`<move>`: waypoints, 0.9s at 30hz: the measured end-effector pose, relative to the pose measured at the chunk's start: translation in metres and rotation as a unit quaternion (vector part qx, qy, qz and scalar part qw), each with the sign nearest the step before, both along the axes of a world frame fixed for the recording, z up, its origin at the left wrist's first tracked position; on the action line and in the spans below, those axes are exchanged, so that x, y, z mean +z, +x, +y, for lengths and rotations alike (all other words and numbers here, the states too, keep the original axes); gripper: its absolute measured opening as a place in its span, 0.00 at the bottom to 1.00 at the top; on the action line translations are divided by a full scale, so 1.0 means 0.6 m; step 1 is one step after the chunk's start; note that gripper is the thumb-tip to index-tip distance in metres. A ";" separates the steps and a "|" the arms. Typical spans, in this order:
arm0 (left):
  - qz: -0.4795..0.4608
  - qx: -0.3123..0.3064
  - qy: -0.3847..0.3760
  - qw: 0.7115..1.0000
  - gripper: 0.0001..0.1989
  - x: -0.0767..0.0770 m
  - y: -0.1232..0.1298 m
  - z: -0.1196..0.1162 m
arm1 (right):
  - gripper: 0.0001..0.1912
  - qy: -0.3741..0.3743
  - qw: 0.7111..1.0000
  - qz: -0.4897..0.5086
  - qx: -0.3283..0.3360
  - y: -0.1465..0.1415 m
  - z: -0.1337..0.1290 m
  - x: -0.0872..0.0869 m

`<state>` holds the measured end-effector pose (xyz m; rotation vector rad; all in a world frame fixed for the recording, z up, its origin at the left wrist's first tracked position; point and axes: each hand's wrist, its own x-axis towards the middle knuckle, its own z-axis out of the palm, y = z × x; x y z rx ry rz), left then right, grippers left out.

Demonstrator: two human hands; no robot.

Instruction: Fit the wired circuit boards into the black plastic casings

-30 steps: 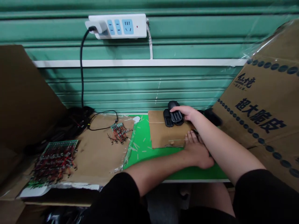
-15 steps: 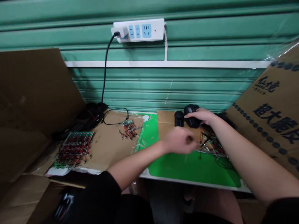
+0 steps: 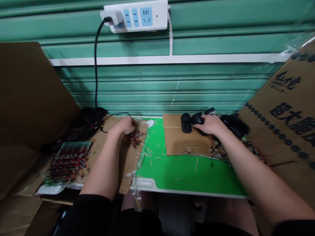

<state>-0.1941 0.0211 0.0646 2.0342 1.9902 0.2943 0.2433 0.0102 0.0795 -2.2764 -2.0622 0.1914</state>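
My left hand [image 3: 125,125] reaches over a small pile of circuit boards with red and black wires [image 3: 135,138] on the left cardboard. Its fingers are curled downward, and their tips are hidden, so what they pinch does not show. The end of a thin black cable [image 3: 118,113] runs close behind that hand. On the right, my right hand [image 3: 211,124] is closed around a black rounded plastic shell [image 3: 197,118], thumb at its near side. Just left of it, another black shell [image 3: 186,124] with a recessed front lies on the cardboard piece [image 3: 177,141].
A larger bundle of wired boards [image 3: 69,160] lies at far left. More black shells [image 3: 235,124] and loose wires [image 3: 253,147] sit right of my right hand. Cardboard walls [image 3: 290,108] flank the green mat [image 3: 182,173]. A power strip [image 3: 137,16] hangs on the shutter.
My left hand has swung left from above the green mat to the small pile of wired boards. My right hand stays at the black shell, and the view has shifted slightly.
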 end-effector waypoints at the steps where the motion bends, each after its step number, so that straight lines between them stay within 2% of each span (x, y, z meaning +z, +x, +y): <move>1: 0.000 -0.003 0.001 1.000 0.08 -0.004 0.000 0.001 | 0.42 -0.001 1.000 -0.012 -0.001 -0.002 -0.007 -0.002; 7: -0.010 -0.052 -0.008 0.999 0.11 0.005 -0.009 0.005 | 0.40 -0.007 0.999 -0.018 -0.028 -0.011 -0.044 0.000; 10: -0.037 -0.030 0.040 0.998 0.15 0.020 -0.019 -0.001 | 0.36 -0.002 0.999 -0.022 -0.048 -0.012 -0.066 0.018; 12: -0.060 -0.004 0.072 0.996 0.17 0.031 -0.024 -0.006 | 0.31 0.028 0.997 -0.031 -0.058 -0.019 -0.083 0.033; 15: -0.099 0.020 0.108 0.989 0.19 0.048 -0.021 -0.015 | 0.24 0.113 0.993 -0.037 -0.009 -0.049 -0.102 0.046; 18: -0.108 0.052 0.172 0.978 0.19 0.061 -0.004 -0.024 | 0.26 0.075 0.995 0.003 0.062 -0.091 -0.097 0.030; 21: -0.093 0.065 0.245 0.963 0.18 0.071 0.018 -0.033 | 0.31 0.038 0.996 -0.025 0.079 -0.123 -0.075 -0.008; 24: -0.045 0.032 0.309 0.949 0.17 0.081 0.035 -0.040 | 0.27 0.036 0.994 -0.047 0.095 -0.133 -0.056 -0.039; 27: -0.007 0.023 0.345 0.938 0.17 0.092 0.044 -0.036 | 0.24 0.034 0.993 -0.043 0.104 -0.125 -0.053 -0.043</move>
